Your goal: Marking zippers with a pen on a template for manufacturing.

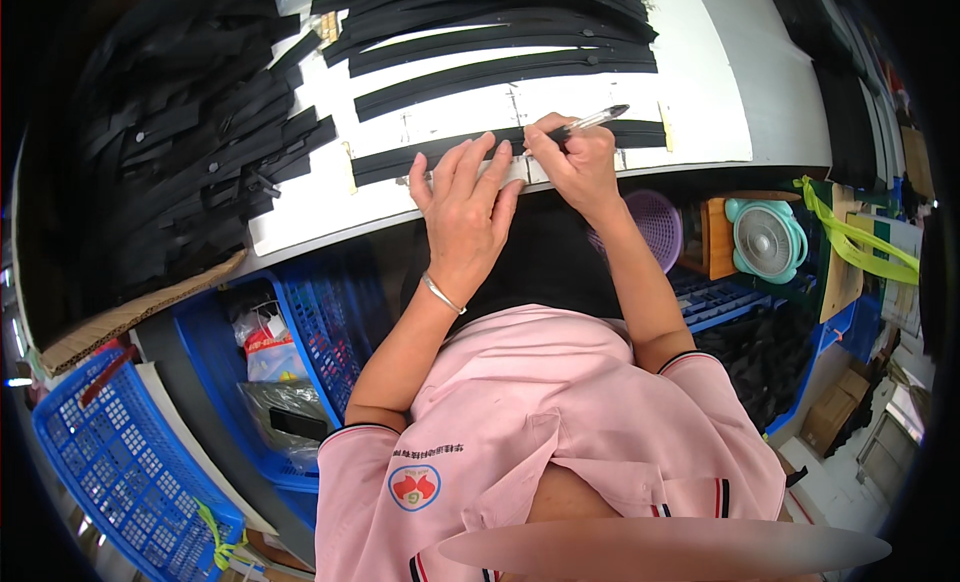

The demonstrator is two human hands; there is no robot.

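Observation:
A long black strip (388, 168), which looks like a zipper tape, lies crosswise near the front edge of the white board (700, 92). My left hand (465, 207) rests on it with fingers stretched and spread, pressing it down. Pinched in my right hand (580, 167) is a pen (598, 118) with a clear barrel, its tip down at the strip, just right of my left fingers. My fingers hide the exact contact. Short dark marks (514, 100) are drawn on the board beyond the strip. Yellowish tape (669, 128) sits by the strip's right end.
More black strips (500, 70) lie in rows farther back. A large heap of black strips (170, 142) covers the left side. Blue baskets (120, 462) stand low left; a purple basket (655, 227) and a mint-green fan (768, 240) sit below the table's right side.

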